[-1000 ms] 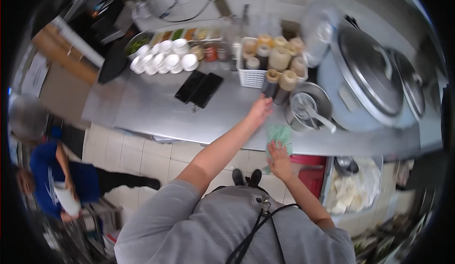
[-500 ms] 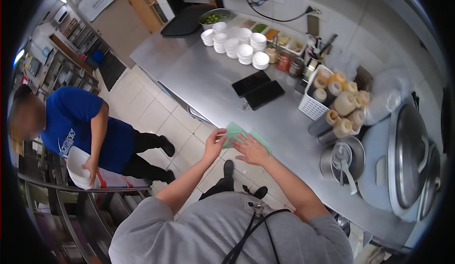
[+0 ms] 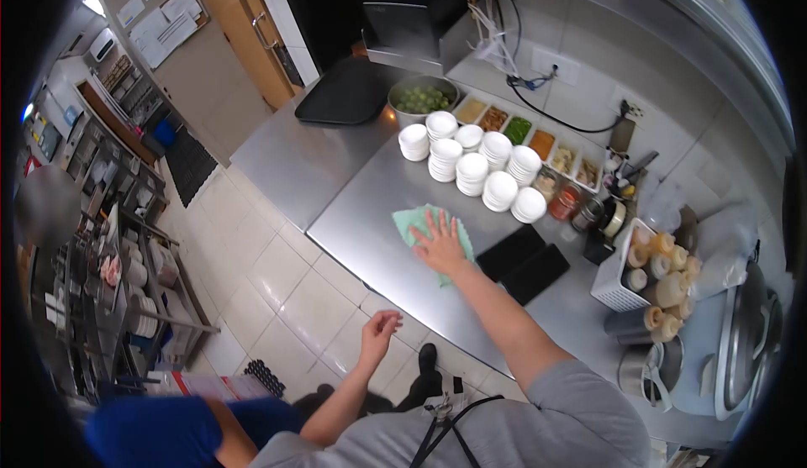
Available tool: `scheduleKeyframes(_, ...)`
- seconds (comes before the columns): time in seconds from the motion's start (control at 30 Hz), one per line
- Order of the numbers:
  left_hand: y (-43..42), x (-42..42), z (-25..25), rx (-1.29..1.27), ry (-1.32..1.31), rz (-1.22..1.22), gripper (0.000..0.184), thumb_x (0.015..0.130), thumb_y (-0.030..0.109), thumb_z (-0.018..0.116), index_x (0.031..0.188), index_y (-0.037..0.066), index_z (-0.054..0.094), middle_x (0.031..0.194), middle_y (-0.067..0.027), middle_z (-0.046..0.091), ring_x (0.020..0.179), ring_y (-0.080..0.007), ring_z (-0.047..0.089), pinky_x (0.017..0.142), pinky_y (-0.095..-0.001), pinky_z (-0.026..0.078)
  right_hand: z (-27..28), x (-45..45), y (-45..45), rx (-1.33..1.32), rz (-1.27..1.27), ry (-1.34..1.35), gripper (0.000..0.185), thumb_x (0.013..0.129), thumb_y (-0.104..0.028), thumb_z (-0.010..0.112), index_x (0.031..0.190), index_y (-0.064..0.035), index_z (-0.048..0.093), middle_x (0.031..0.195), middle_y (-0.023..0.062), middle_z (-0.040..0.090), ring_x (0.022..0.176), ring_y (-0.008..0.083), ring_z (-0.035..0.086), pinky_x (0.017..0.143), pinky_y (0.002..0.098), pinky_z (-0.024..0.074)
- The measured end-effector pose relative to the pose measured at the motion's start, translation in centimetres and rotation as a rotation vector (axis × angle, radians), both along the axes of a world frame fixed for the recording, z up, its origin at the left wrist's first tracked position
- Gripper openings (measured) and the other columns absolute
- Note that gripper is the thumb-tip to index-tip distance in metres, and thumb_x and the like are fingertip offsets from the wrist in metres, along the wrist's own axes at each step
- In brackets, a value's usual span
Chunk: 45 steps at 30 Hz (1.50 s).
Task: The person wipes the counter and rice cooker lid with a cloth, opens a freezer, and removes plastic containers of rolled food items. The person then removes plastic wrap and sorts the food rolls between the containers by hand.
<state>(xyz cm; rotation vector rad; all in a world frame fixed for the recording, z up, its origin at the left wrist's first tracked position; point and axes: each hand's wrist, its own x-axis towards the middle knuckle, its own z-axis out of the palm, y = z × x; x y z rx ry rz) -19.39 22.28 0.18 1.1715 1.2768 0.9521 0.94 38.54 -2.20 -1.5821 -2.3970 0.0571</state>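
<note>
My right hand [image 3: 440,244] lies flat with spread fingers on a green cloth [image 3: 409,221], pressing it on the steel counter [image 3: 370,254]. Two dark flat rectangular objects [image 3: 533,273] lie just right of the cloth. Beyond them stand stacks of small white bowls [image 3: 472,168]. My left hand [image 3: 381,330] hangs in the air off the counter's front edge, over the tiled floor, its fingers loosely curled and apart, with nothing in them.
At the right are a white basket of bottles [image 3: 618,281], a metal pot [image 3: 636,367] and a large lidded container [image 3: 744,342]. A metal bowl of green pieces [image 3: 407,111] stands at the back. A person in blue [image 3: 168,430] is close at lower left.
My right hand and the cloth have moved along the counter towards the bowl stacks. My left hand has come off the cloth. The view has turned, and the person in blue is nearer.
</note>
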Motion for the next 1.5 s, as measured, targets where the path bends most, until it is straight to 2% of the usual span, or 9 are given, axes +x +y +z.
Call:
scheduleKeyframes(0.23, 2.5, -9.5, 0.0, -0.031, 0.001, 0.245, 0.018, 0.088, 0.017, 0.050, 0.096, 0.002, 0.056, 0.090, -0.0087, 0.062, 0.080, -0.0153, 0.060, 0.068, -0.0261, 0.047, -1.0, -7.4, 15.6, 0.003, -0.246, 0.038, 0.049, 0.087, -0.040, 0.040, 0.130, -0.0165, 0.037, 0.141, 0.0143, 0.020, 0.129, 0.0361, 0.019, 0.102, 0.0549, 0.0149)
scheduleKeyframes(0.37, 5.8, -11.7, 0.9, 0.049, 0.008, 0.434, 0.019, 0.088, 0.020, 0.050, 0.094, 0.003, 0.057, 0.088, -0.0085, 0.062, 0.077, -0.0151, 0.059, 0.067, -0.0263, 0.047, -1.9, -16.3, 17.7, 0.064, 0.012, 0.091, 0.051, 0.082, -0.032, 0.046, 0.125, -0.0039, 0.041, 0.129, 0.0149, 0.041, 0.121, 0.0340, 0.035, 0.099, 0.0540, 0.0239)
scheduleKeyframes(0.67, 12.9, -2.8, 5.0, 0.155, -0.109, -0.029, 0.015, 0.088, 0.014, 0.050, 0.094, 0.002, 0.057, 0.085, -0.0080, 0.062, 0.077, -0.0144, 0.059, 0.067, -0.0254, 0.047, 0.5, -7.9, -7.3, -0.148, 0.526, -0.016, 0.054, 0.084, -0.039, 0.047, 0.127, -0.0090, 0.039, 0.141, 0.0054, 0.024, 0.131, 0.0235, 0.018, 0.107, 0.0422, 0.0124)
scheduleKeyframes(0.8, 12.8, 3.4, 4.0, 0.100, -0.138, -0.406, 0.014, 0.088, 0.013, 0.050, 0.094, 0.002, 0.057, 0.085, -0.0074, 0.062, 0.078, -0.0138, 0.059, 0.068, -0.0254, 0.047, 1.5, 4.3, -20.5, -0.351, 0.185, 0.083, 0.057, 0.080, -0.034, 0.055, 0.130, -0.0162, 0.035, 0.142, 0.0038, 0.022, 0.131, 0.0248, 0.020, 0.107, 0.0439, 0.0151)
scheduleKeyframes(1.03, 9.1, 13.9, 3.5, 0.056, -0.115, -1.148, 0.013, 0.088, 0.010, 0.051, 0.093, 0.000, 0.058, 0.085, -0.0055, 0.062, 0.077, -0.0093, 0.056, 0.073, -0.0231, 0.044, 2.5, 13.8, -42.1, -0.431, -0.898, -0.460, 0.078, 0.068, -0.020, 0.064, 0.135, -0.0123, 0.024, 0.139, 0.0138, 0.023, 0.127, 0.0346, 0.026, 0.098, 0.0491, 0.0299)
scheduleKeyframes(1.13, 6.7, 17.3, 4.1, -0.009, -0.119, -1.398, 0.014, 0.087, 0.009, 0.051, 0.094, -0.001, 0.058, 0.085, -0.0059, 0.062, 0.079, -0.0101, 0.057, 0.072, -0.0223, 0.045, 1.2, 14.1, -47.8, -0.385, -1.391, -0.068, 0.070, 0.076, -0.012, 0.054, 0.137, -0.0105, 0.018, 0.143, 0.0139, 0.012, 0.131, 0.0358, 0.016, 0.100, 0.0463, 0.0293)
scheduleKeyframes(1.3, 3.3, 20.6, 4.1, 0.016, -0.103, -1.707, 0.016, 0.087, 0.009, 0.051, 0.098, -0.001, 0.056, 0.090, -0.0070, 0.061, 0.081, -0.0116, 0.058, 0.074, -0.0234, 0.046, 2.8, 12.4, -51.4, 0.110, -2.104, 0.256, 0.022, 0.071, -0.007, 0.054, 0.093, -0.0029, 0.053, 0.094, 0.0161, 0.057, 0.084, 0.0321, 0.058, 0.071, 0.0414, 0.0485)
scheduleKeyframes(1.4, 0.6, 21.9, 4.8, -0.183, -0.106, -1.803, 0.026, 0.089, 0.018, 0.049, 0.108, 0.001, 0.050, 0.103, -0.0098, 0.057, 0.091, -0.0162, 0.056, 0.077, -0.0303, 0.047, 7.0, 10.1, -46.5, 0.566, -1.972, 0.590, 0.032, 0.066, 0.001, 0.055, 0.097, -0.0078, 0.057, 0.091, 0.0179, 0.059, 0.081, 0.0326, 0.059, 0.071, 0.0395, 0.0461)
scheduleKeyframes(1.5, -2.0, 22.0, 7.5, -0.690, -0.207, -1.774, 0.039, 0.090, 0.032, 0.045, 0.116, 0.004, 0.044, 0.115, -0.0123, 0.051, 0.104, -0.0247, 0.051, 0.081, -0.0429, 0.046, 14.3, 6.5, -38.9, 0.488, -1.832, 0.657, 0.029, 0.080, -0.031, 0.057, 0.097, -0.0083, 0.059, 0.078, 0.0175, 0.061, 0.070, 0.0325, 0.060, 0.065, 0.0396, 0.0467)
